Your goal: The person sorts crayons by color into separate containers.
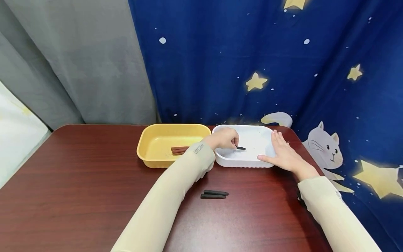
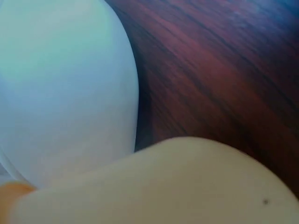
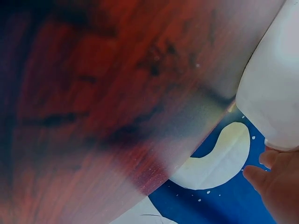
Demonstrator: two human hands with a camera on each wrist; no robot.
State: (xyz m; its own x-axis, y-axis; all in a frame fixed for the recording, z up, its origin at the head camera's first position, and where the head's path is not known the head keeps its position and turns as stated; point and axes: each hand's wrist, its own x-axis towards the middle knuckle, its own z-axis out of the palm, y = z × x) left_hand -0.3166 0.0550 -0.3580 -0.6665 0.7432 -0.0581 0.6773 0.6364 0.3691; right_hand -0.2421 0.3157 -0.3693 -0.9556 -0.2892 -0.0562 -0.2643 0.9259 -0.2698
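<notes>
My left hand (image 1: 226, 138) reaches over the left side of a white tray (image 1: 244, 163) and pinches a black crayon-like stick (image 1: 240, 148), its pointed end toward the right. The stick is low inside the tray. My right hand (image 1: 284, 154) rests on the tray's right rim, fingers straight and thumb along the front edge; in the right wrist view its fingers (image 3: 275, 172) touch the tray wall. Two more black sticks (image 1: 215, 193) lie side by side on the table in front of the tray.
A yellow tray (image 1: 154, 163) stands left of the white one, with several brown sticks (image 1: 179, 151) in it, partly hidden by my left sleeve (image 1: 176, 185). Both trays are near the back edge of the dark red wooden table (image 1: 94, 189). Behind hangs a blue star-patterned curtain (image 1: 204, 70).
</notes>
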